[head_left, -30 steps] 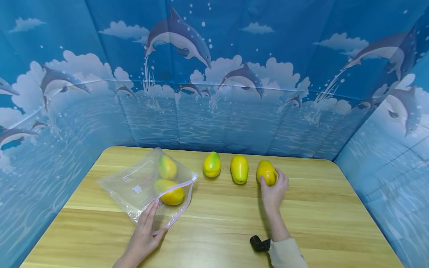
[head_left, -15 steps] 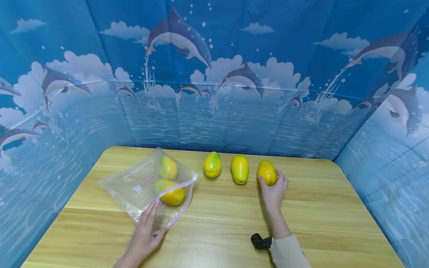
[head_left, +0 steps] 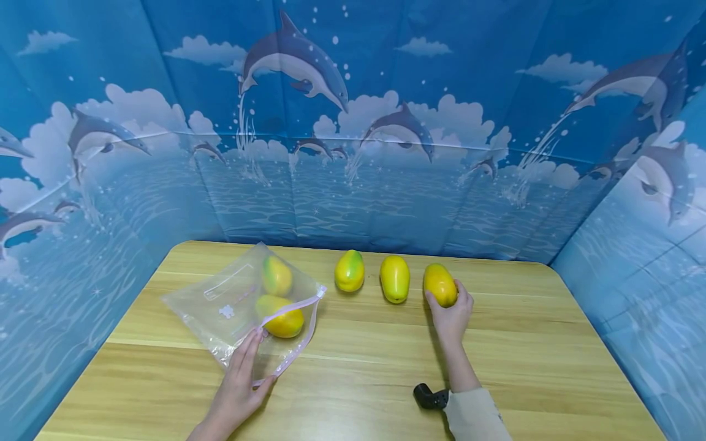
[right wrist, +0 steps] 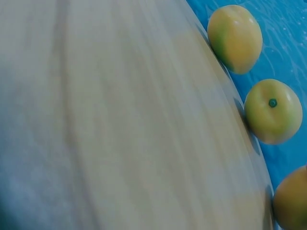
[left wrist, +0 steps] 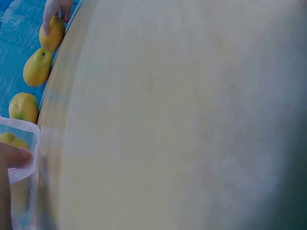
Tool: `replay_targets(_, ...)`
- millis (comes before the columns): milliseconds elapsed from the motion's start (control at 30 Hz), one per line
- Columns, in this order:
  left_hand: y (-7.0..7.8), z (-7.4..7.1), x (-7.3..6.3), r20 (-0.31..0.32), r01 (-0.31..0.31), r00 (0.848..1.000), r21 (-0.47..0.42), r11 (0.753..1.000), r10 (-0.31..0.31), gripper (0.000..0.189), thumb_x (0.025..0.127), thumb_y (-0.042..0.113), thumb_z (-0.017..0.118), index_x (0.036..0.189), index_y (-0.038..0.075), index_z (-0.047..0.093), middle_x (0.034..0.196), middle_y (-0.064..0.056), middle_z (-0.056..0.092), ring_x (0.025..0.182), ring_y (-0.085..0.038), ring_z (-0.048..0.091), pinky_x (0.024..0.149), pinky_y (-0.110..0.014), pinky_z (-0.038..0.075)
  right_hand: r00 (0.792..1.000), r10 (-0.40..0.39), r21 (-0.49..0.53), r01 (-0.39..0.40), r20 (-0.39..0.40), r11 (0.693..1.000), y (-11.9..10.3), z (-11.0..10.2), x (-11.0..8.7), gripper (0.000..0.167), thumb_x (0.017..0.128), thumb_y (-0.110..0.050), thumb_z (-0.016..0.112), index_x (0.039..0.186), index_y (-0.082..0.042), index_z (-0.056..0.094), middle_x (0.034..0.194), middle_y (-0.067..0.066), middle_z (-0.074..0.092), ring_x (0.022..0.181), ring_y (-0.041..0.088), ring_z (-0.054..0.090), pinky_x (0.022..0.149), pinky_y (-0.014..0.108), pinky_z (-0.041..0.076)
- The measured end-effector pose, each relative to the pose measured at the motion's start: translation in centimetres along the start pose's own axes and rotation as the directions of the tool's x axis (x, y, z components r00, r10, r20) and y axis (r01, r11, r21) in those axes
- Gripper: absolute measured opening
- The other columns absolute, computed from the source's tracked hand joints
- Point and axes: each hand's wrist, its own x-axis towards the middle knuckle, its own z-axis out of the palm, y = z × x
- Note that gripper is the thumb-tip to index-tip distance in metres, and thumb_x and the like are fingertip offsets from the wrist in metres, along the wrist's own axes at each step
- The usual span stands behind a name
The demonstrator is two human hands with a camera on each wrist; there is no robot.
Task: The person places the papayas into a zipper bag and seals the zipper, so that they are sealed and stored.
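In the head view my left hand (head_left: 238,383) holds the mouth of a clear zip bag (head_left: 204,318), fingers at its upper pink edge and thumb at the lower one. Two yellow mangoes lie inside: a greenish one (head_left: 277,277) deeper in and another mango (head_left: 287,321) near the opening. At the right end of a row, my right hand (head_left: 452,312) grips a yellow mango (head_left: 439,283) between thumb and fingers. The left wrist view shows my left thumb (left wrist: 17,155) at the bag's rim. In the right wrist view only part of the gripped mango (right wrist: 292,201) shows.
Left of the gripped mango stand a yellow mango (head_left: 394,280) and a green-tinged mango (head_left: 349,271) on the wooden table (head_left: 353,380). A black device (head_left: 430,398) sits at the right wrist. A blue dolphin-print curtain (head_left: 353,202) borders the table's back and sides.
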Motion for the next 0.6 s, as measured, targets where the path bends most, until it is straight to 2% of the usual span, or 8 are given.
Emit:
replay_targets(333, 0.08, -0.08, 0.01, -0.004, 0.004, 1.0, 0.007, 1.0, -0.004, 0.086, 0.058, 0.01, 0.069, 0.133, -0.013, 0.033, 0.136, -0.024, 0.037, 0.132, -0.011, 0.024, 0.113, -0.021, 0.017, 0.999, 0.038, 0.057, -0.038, 0.011, 0.998, 0.5, 0.02, 0.21, 0.067, 0.075, -0.012, 0.074, 0.132, 0.001, 0.041, 0.126, 0.026, 0.038, 0.113, 0.04, 0.038, 0.099, 0.053, 0.034)
replay_targets(500, 0.04, -0.08, 0.01, -0.003, 0.006, 1.0, 0.009, 1.0, -0.006, 0.086, 0.058, 0.01, 0.069, 0.133, -0.013, 0.033, 0.135, -0.024, 0.037, 0.132, -0.011, 0.024, 0.113, -0.021, 0.017, 0.998, 0.049, 0.127, -0.045, -0.033, 0.991, 0.18, -0.23, 0.14, 0.066, 0.075, -0.009, 0.072, 0.132, 0.002, 0.041, 0.125, 0.026, 0.039, 0.112, 0.037, 0.039, 0.098, 0.049, 0.035)
replay_targets(600, 0.08, -0.04, 0.05, 0.002, 0.008, 1.0, 0.01, 1.0, -0.008, 0.087, 0.058, 0.01, 0.07, 0.133, -0.013, 0.033, 0.136, -0.024, 0.037, 0.133, -0.011, 0.023, 0.113, -0.021, 0.017, 0.997, 0.053, 0.153, -0.045, -0.054, 0.987, -0.26, -0.53, 0.11, 0.066, 0.076, -0.009, 0.072, 0.133, 0.0, 0.041, 0.122, 0.024, 0.04, 0.107, 0.033, 0.041, 0.093, 0.043, 0.04)
